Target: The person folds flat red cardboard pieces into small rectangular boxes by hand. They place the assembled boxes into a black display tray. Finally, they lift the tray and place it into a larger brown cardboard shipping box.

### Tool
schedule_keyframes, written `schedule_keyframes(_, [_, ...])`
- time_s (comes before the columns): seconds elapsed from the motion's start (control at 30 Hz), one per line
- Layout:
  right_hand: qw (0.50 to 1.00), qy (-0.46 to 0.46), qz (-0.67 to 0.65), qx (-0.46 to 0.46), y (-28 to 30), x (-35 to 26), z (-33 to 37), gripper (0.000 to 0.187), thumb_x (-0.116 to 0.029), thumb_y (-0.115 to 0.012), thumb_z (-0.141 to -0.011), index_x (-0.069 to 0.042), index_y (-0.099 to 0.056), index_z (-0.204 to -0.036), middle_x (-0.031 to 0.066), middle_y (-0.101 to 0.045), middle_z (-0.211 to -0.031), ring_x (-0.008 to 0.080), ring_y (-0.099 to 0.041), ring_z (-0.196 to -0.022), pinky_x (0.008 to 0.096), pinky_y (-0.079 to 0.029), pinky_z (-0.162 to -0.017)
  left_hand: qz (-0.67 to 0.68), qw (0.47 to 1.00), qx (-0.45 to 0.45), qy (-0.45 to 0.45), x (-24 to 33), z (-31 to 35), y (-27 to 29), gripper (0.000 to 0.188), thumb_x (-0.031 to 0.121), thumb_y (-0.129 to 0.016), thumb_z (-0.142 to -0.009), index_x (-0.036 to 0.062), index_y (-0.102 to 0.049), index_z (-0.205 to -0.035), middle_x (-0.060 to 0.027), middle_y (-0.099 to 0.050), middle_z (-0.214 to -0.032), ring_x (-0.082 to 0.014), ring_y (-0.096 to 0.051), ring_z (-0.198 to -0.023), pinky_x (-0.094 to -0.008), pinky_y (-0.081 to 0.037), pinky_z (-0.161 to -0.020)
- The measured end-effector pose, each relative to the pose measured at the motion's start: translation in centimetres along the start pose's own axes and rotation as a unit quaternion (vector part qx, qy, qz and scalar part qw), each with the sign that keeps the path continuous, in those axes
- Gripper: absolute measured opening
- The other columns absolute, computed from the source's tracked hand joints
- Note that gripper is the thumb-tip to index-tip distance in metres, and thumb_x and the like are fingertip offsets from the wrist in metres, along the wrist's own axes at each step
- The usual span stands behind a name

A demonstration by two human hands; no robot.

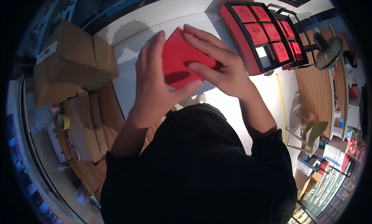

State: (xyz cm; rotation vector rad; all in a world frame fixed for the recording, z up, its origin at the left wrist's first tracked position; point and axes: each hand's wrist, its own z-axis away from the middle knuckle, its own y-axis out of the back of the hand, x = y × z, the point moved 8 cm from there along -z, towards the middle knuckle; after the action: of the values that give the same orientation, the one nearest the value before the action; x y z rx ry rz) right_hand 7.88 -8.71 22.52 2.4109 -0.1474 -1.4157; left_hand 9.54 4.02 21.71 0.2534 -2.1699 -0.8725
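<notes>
red box (179,53): held above worktop (126,82), left of tray (234,40) | left hand (154,80): fingers nearly straight along its left side | right hand (225,68): fingers part-bent, gripping its right | risk: might slip if flat left fingers slacken

Red boxes (256,33) — dark characters (280,52) on tops; cardboard box (79,65) — white label (47,52), print too small to read.
</notes>
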Motion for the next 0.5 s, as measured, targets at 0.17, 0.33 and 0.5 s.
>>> schedule_keyframes(0.17, [0.998, 0.052, 0.026, -0.007, 0.5, -1.3, 0.5, 0.048, -0.010, -0.072, -0.074, -0.008, -0.058, -0.120, 0.0141, -0.051, -0.128, 0.0268, -0.056, -0.111, 0.0348, -0.050, -0.088, 0.229, 0.973, -0.029, -0.032, -0.8, -1.5, 0.6, 0.053, 0.020, -0.065, -0.083, 0.0063, -0.041, -0.129, -0.0151, -0.044, -0.124, -0.0256, -0.049, -0.113, -0.0359, -0.047, -0.087])
schedule_keyframes(0.33, [0.989, 0.041, -0.055, 0.134, 2.6, -0.4, 1.8, 0.033, -0.011, -0.070, -0.078, -0.003, -0.062, -0.109, 0.0142, -0.052, -0.121, 0.0233, -0.058, -0.104, 0.0335, -0.052, -0.085, 0.310, 0.949, 0.053, 0.014, -1.4, -1.1, 0.6, 0.035, 0.018, -0.063, -0.086, 0.0075, -0.050, -0.117, -0.0127, -0.046, -0.124, -0.0235, -0.051, -0.110, -0.0319, -0.049, -0.085])
schedule_keyframes(0.5, [0.987, 0.050, -0.077, 0.135, 2.4, 0.0, 2.8, 0.033, -0.010, -0.067, -0.081, -0.004, -0.059, -0.113, 0.0146, -0.050, -0.122, 0.0235, -0.058, -0.104, 0.0337, -0.053, -0.083, 0.274, 0.959, 0.073, -0.029, 0.0, -1.4, 0.4, 0.029, 0.016, -0.060, -0.087, 0.0066, -0.051, -0.113, -0.0148, -0.046, -0.125, -0.0238, -0.051, -0.111, -0.0334, -0.046, -0.089])
